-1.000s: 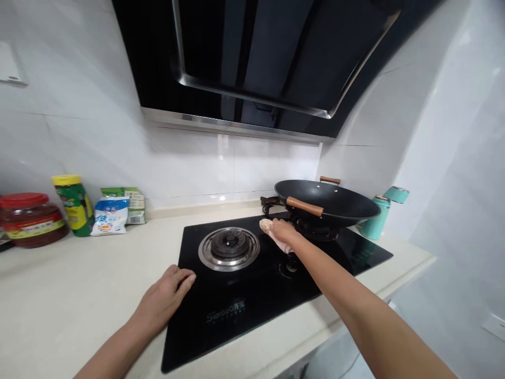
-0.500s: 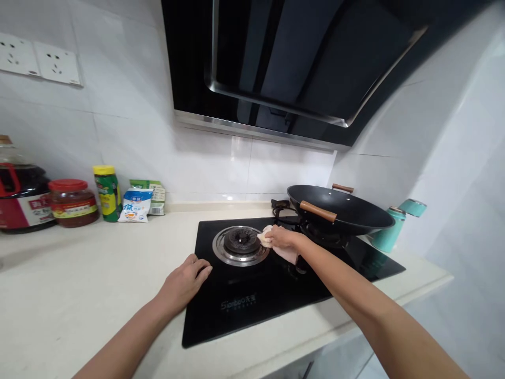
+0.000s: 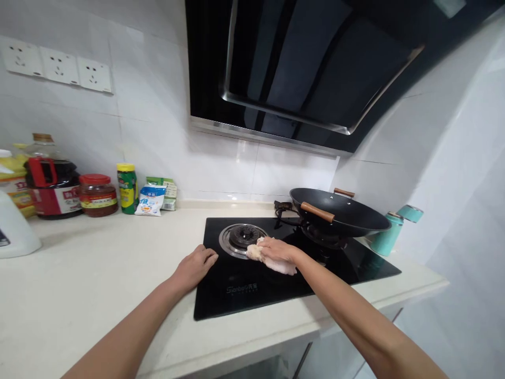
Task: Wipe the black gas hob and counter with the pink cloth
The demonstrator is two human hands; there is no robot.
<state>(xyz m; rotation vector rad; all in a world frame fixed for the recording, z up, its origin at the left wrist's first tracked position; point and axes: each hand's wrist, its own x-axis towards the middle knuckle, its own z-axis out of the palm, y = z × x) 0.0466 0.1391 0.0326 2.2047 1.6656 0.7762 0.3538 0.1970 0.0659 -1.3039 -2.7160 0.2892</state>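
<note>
My right hand [image 3: 278, 249] is closed on a pale pink and cream cloth [image 3: 280, 265]. It presses the cloth on the black glass gas stove [image 3: 232, 300], at the lower right of the left burner [image 3: 243, 237] and over part of its steel ring. At the stove's left edge rests my left hand [image 3: 196, 266], its fingers curled together and holding nothing. A black wok [image 3: 343, 210] with wooden handles sits on the right burner, beyond my right hand.
Along the wall at left stand a dark sauce jug [image 3: 55, 184], a red-lidded jar [image 3: 98, 197], a green shaker [image 3: 128, 189] and seasoning packets [image 3: 151, 200]. A white bottle [image 3: 13, 229] is at far left. A teal canister [image 3: 389, 235] stands beyond the wok. The range hood [image 3: 284, 68] overhangs the stove.
My right hand and the cloth have moved left and slightly down, round the front of the left burner's ring. My left hand stays at the stove edge. The view has turned left.
</note>
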